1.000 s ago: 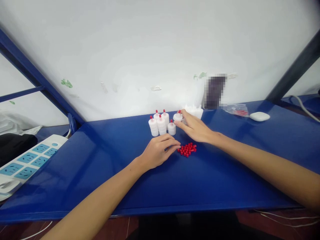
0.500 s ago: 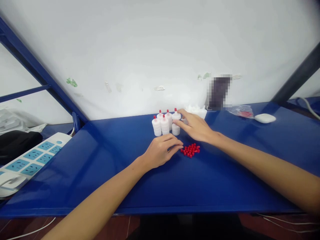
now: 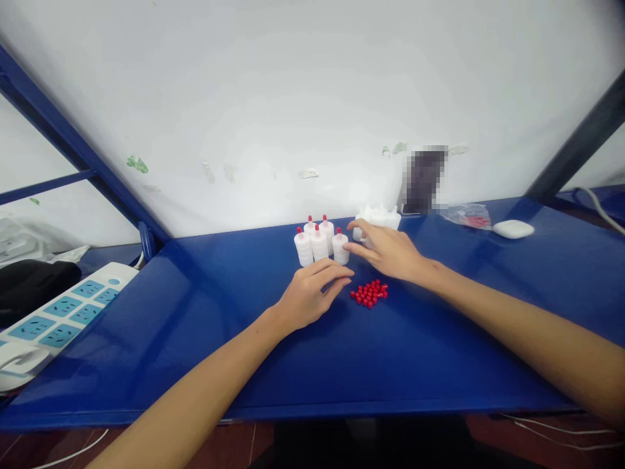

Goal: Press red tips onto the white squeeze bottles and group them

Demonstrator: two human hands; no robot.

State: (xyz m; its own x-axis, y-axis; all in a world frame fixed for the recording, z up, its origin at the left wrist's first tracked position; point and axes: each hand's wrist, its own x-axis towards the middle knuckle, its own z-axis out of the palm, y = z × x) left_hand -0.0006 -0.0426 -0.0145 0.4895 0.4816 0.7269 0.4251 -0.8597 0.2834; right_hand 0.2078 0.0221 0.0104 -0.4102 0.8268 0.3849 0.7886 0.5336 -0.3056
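Several small white bottles with pointed red caps stand upright in a cluster at the middle of the table. The front right capped bottle (image 3: 340,250) is beside my right hand (image 3: 388,249), whose thumb and fingers are apart with nothing between them. Close behind that hand is a group of white bottles (image 3: 378,217) with bare pointed tips, partly covered by it. My left hand (image 3: 312,293) is in front of the capped bottles, thumb and fingertips brought together; anything they pinch is too small to make out. Just right of its fingertips lies a pile of loose red caps (image 3: 370,294).
The blue table (image 3: 415,365) meets a white wall. Farther right are a clear plastic bag with red pieces (image 3: 473,216) and a white rounded object (image 3: 513,228). A dark, pixelated panel (image 3: 424,179) leans at the wall. A power strip (image 3: 73,312) lies at left.
My right hand has let go of a capped bottle, which now stands lower at the cluster's right, and its fingers have moved off it. My left hand has drawn slightly away from the caps.
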